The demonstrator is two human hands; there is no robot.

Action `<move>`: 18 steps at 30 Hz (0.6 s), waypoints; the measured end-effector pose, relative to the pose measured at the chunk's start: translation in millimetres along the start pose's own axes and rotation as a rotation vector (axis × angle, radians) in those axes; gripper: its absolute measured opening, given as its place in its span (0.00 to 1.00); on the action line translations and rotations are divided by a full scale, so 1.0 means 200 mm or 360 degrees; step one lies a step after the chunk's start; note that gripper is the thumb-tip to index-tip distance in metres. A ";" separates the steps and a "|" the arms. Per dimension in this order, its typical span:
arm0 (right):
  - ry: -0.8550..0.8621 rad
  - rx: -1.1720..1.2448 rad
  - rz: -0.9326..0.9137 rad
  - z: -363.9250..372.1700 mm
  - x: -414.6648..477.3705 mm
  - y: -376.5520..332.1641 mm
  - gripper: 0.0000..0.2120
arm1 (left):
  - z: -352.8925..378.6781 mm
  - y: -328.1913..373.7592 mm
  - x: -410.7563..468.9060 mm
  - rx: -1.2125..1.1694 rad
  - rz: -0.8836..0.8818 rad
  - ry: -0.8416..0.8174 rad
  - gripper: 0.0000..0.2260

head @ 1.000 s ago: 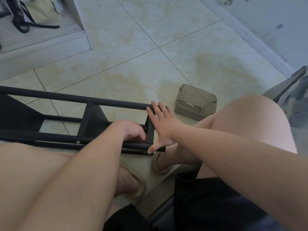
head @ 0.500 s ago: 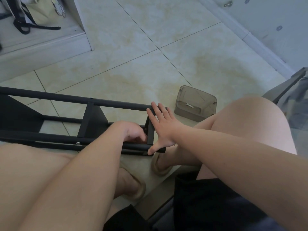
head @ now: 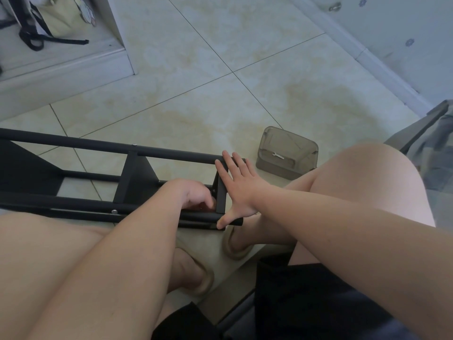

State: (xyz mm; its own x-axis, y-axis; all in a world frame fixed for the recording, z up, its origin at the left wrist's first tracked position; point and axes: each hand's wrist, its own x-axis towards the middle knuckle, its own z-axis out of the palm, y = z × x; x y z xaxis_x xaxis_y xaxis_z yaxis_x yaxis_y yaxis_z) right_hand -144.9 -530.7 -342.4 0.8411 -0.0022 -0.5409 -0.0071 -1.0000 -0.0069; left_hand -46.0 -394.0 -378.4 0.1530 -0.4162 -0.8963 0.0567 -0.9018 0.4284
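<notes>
A black metal rack frame [head: 103,146] lies on its side on the tiled floor, its end just in front of my knees. My right hand [head: 239,186] presses flat on the frame's end plate, fingers straight and spread, thumb on the lower tube. My left hand [head: 193,193] reaches inside the frame just behind that end plate with its fingers curled; whatever they hold is hidden by the hand and the tube.
A small translucent grey plastic box [head: 286,153] with a small metal tool inside stands on the floor right of the frame. A white cabinet base [head: 73,67] with a bag [head: 61,18] is at the back left. A wall skirting [head: 367,57] runs along the right.
</notes>
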 end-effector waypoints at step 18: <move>-0.0016 0.0007 -0.0007 -0.01 -0.01 0.00 0.75 | 0.01 0.00 0.00 -0.0034 -0.0039 -0.0003 0.08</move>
State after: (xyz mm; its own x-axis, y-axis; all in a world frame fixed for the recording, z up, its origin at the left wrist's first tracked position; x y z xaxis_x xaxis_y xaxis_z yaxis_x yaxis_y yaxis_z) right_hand -144.9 -529.9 -339.2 0.8356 0.0022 -0.5493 -0.0057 -0.9999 -0.0127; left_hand -47.6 -394.6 -379.1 0.1497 -0.3944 -0.9067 0.0813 -0.9090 0.4088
